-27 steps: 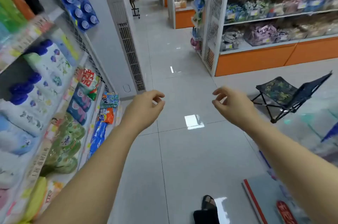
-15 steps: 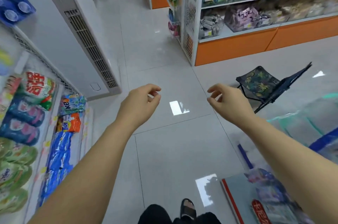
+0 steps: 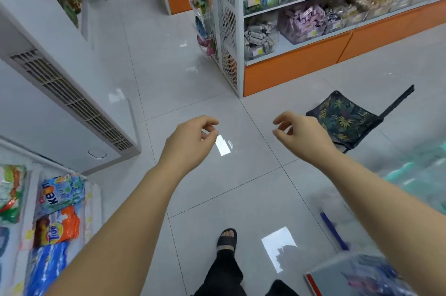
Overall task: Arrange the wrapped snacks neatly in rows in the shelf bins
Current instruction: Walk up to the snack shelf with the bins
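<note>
Wrapped snacks (image 3: 304,22) lie well beyond the fingers (image 3: 209,121)

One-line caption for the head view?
Empty left hand and right hand hover over the floor near a folding stool and snack shelf.

Wrapped snacks (image 3: 304,20) — pink, grey, blue — heaped in clear shelf bins (image 3: 297,39).

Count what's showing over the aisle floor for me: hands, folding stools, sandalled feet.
Hands: 2, left hand and right hand, both empty
Folding stool: 1
Sandalled foot: 1
Total: 4
</note>
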The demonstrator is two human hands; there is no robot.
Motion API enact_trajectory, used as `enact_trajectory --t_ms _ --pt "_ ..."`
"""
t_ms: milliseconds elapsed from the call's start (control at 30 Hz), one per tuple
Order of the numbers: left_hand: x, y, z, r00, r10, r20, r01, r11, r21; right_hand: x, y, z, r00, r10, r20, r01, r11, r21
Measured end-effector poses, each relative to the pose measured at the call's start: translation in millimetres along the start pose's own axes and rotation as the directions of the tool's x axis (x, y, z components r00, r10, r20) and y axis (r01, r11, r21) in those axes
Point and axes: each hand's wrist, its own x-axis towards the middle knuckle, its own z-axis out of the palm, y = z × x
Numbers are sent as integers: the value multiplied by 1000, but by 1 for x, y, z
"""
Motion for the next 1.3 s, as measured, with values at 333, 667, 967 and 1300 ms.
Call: enact_trajectory --t_ms 333,667,967,1300 --pt "185 46 18 974 149 170 -148 989 -18 120 51 -29 975 205 -84 -205 979 6" --pt "336 105 69 962 155 224 -153 988 -26 263 124 -86 968 245 -57 -245 969 19" --pt "450 138 84 974 118 192 -109 992 -57 398 160 -120 987 162 -2 -162 986 29" --pt "619 138 85 957 158 245 -151 987 -48 543 180 -129 981 192 1 -192 981 25"
